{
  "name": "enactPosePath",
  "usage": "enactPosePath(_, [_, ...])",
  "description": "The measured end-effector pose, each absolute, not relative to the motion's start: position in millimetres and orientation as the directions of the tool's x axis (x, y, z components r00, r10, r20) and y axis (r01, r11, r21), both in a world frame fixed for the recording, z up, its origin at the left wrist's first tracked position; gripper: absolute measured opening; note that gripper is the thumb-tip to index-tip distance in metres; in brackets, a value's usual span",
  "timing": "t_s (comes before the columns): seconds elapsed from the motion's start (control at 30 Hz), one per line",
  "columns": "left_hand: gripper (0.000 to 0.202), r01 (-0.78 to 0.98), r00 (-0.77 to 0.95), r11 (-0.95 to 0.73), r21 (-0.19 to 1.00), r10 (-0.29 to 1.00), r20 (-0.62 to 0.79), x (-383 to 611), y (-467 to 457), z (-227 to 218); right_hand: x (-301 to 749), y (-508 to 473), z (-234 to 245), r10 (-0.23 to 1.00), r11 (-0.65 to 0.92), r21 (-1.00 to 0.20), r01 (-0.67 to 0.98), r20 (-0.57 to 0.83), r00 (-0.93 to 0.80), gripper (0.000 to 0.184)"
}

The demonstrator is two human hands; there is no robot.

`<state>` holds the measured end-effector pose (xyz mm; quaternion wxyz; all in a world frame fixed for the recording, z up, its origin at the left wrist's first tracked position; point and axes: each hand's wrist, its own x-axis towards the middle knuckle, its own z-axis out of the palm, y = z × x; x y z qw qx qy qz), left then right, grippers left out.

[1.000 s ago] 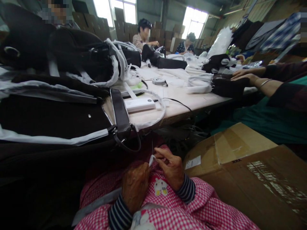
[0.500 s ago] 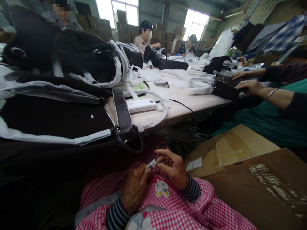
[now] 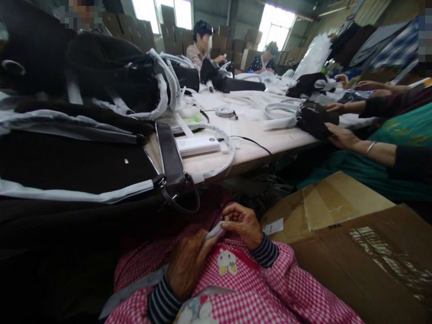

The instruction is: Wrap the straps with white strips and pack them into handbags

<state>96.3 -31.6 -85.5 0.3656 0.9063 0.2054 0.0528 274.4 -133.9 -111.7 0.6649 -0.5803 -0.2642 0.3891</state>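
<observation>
In my lap, over a pink checked apron, both hands meet on a small white strip [image 3: 215,231]. My left hand [image 3: 187,263] pinches its lower end with curled fingers. My right hand [image 3: 242,221] pinches the upper end between thumb and fingers. A thin dark thread runs up from the strip towards the table edge. Just above my hands hangs the dark strap [image 3: 172,166] of a large black bag [image 3: 77,164] wrapped in white foam sheet.
More black bags are piled at the left and back of the pale table [image 3: 256,150]. On the table lie a white box [image 3: 196,145], a cable and white foam strips. Another person's hands [image 3: 340,135] handle a black bag at the right. Cardboard boxes [image 3: 354,234] stand at my right.
The white strip has gone from upright to lying slanted between my hands, and my right hand has shifted slightly up. The co-worker's near hand has dropped to the table edge.
</observation>
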Motion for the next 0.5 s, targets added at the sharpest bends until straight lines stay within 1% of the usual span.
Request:
enactPosePath(0.1, [0.037,0.325,0.917,-0.737,0.592,0.399,-0.008,94,-33,-89,278,-133,-111,0.785,0.032,-0.985,-0.169,-0.08,0.614,0.034])
enactPosePath(0.2, [0.039,0.269,0.928,-0.847,0.458,0.355,0.113,92,-33,-93,278,-133,-109,0.791,0.011,-0.989,-0.148,-0.082,0.607,0.034])
enactPosePath(0.27, [0.041,0.237,0.922,-0.878,0.415,0.338,0.19,91,-33,-95,276,-134,-108,0.811,-0.009,-0.989,-0.146,-0.092,0.578,0.033])
enactPosePath(0.3, [0.042,0.229,0.916,-0.875,0.426,0.342,0.21,91,-33,-96,274,-135,-107,0.82,-0.012,-0.989,-0.145,-0.092,0.565,0.033])
enactPosePath(0.37, [0.042,0.226,0.905,-0.84,0.494,0.368,0.212,91,-34,-99,270,-136,-106,0.826,0.003,-0.992,-0.127,-0.069,0.56,0.035])
enactPosePath(0.43, [0.041,0.226,0.897,-0.806,0.548,0.391,0.206,91,-35,-103,265,-137,-105,0.815,0.018,-0.997,-0.072,-0.027,0.579,0.039])
enactPosePath(0.5, [0.04,0.224,0.889,-0.801,0.555,0.402,0.221,92,-36,-108,262,-137,-105,0.809,0.001,-1.0,-0.023,-0.013,0.588,0.042])
